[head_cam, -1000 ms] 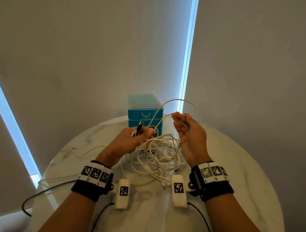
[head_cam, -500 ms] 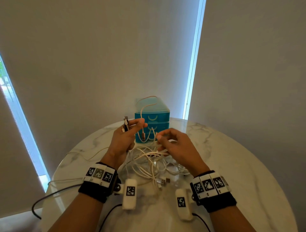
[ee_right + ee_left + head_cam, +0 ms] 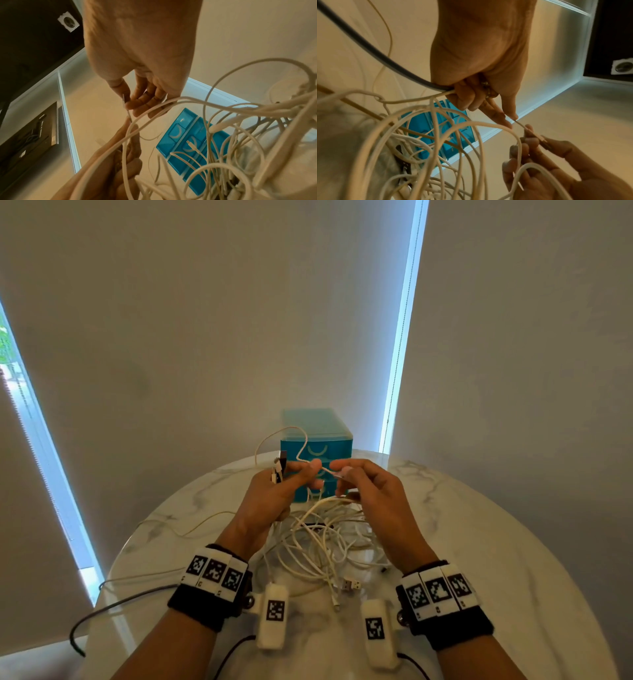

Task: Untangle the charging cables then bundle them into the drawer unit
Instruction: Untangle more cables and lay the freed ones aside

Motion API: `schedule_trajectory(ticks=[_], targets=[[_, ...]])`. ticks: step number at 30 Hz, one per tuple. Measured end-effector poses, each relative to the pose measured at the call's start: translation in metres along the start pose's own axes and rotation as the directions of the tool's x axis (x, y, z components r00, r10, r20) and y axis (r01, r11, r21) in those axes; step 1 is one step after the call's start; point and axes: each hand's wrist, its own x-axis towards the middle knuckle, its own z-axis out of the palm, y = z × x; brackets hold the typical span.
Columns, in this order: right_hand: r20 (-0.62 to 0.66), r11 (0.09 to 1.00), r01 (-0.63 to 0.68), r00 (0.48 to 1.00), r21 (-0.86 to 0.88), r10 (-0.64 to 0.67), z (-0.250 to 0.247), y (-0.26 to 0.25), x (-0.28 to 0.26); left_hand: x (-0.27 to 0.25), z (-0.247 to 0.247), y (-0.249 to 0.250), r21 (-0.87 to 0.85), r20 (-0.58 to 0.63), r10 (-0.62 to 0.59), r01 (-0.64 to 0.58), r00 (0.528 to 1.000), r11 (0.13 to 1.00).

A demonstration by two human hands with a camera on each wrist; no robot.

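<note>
Both hands work above the tangle (image 3: 325, 542) on the marble table (image 3: 479, 559). The left hand (image 3: 274, 494) pinches a thin cable (image 3: 301, 451) and clutches plugs; the right hand (image 3: 370, 491) pinches the same strand. Pulling risks tightening knots among the smooth, springy white loops. The glossy blue drawer unit (image 3: 317, 440) stands behind, shut.

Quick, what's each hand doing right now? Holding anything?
Left hand: closed, gripping cable ends and pinching a thin white cable.
Right hand: closed, pinching the same thin white cable.
</note>
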Motion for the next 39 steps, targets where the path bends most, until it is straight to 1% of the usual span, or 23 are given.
schedule_trajectory(ticks=[2, 4, 6, 9, 13, 16, 18, 21, 25, 28, 30, 32, 33, 36, 39], targets=[[0.001, 0.999, -0.003, 1.0, 0.038, 0.003, -0.002, -0.005, -0.001, 0.001, 0.002, 0.0, 0.021, -0.008, -0.014, 0.014, 1.0, 1.0], [-0.011, 0.998, 0.022, 1.0, 0.061, -0.021, -0.006, -0.008, -0.001, 0.001, 0.001, -0.001, -0.01, -0.012, -0.03, 0.03, 0.999, 0.999], [-0.031, 0.997, 0.02, 0.999, 0.077, -0.018, -0.01, -0.007, 0.001, 0.001, -0.001, 0.0, -0.076, -0.009, -0.043, 0.042, 0.999, 0.996], [-0.043, 0.999, -0.028, 0.999, 0.046, 0.03, -0.009, -0.001, 0.004, 0.003, -0.005, 0.006, -0.192, 0.008, -0.069, 0.069, 0.998, 0.979], [-0.095, 0.998, -0.055, 0.994, 0.006, 0.055, -0.015, 0.003, 0.005, 0.007, -0.012, 0.012, -0.398, 0.047, -0.068, 0.082, 0.997, 0.914], [-0.079, 0.995, -0.063, 0.995, -0.081, 0.057, -0.019, 0.007, 0.007, 0.01, -0.018, 0.012, -0.497, 0.07, -0.079, 0.103, 0.994, 0.861], [-0.046, 0.987, -0.041, 0.998, -0.158, 0.034, -0.018, 0.011, 0.007, 0.013, -0.021, 0.009, -0.483, 0.061, -0.1, 0.117, 0.993, 0.868], [-0.01, 0.966, 0.011, 1.0, -0.259, -0.014, -0.017, 0.01, 0.007, 0.016, -0.023, 0.005, -0.395, 0.055, -0.109, 0.122, 0.993, 0.91], [0.064, 0.966, 0.024, 0.998, -0.256, -0.008, -0.015, 0.003, 0.004, 0.015, -0.021, 0.004, -0.306, 0.054, -0.072, 0.086, 0.996, 0.948], [0.132, 0.963, 0.048, 0.991, -0.264, -0.013, -0.01, 0.003, 0.002, 0.011, -0.015, 0.007, -0.247, 0.053, 0.015, -0.001, 0.998, 0.969], [0.152, 0.962, 0.067, 0.988, -0.264, -0.027, -0.006, 0.001, 0.0, 0.008, -0.014, 0.009, -0.247, 0.072, 0.057, -0.038, 0.996, 0.968], [0.165, 0.971, 0.077, 0.986, -0.225, -0.04, -0.003, -0.001, -0.001, 0.007, -0.013, 0.009, -0.276, 0.095, 0.08, -0.051, 0.992, 0.96], [0.166, 0.979, 0.076, 0.985, -0.188, -0.044, -0.001, -0.002, -0.002, 0.007, -0.013, 0.009, -0.292, 0.101, 0.073, -0.041, 0.992, 0.956], [0.15, 0.992, 0.082, 0.986, -0.098, -0.067, 0.0, -0.006, -0.004, 0.01, -0.012, 0.008, -0.344, 0.092, -0.002, 0.034, 0.996, 0.938], [0.144, 0.992, 0.092, 0.986, -0.085, -0.08, 0.001, -0.008, -0.004, 0.011, -0.011, 0.008, -0.331, 0.085, -0.047, 0.073, 0.995, 0.941]])
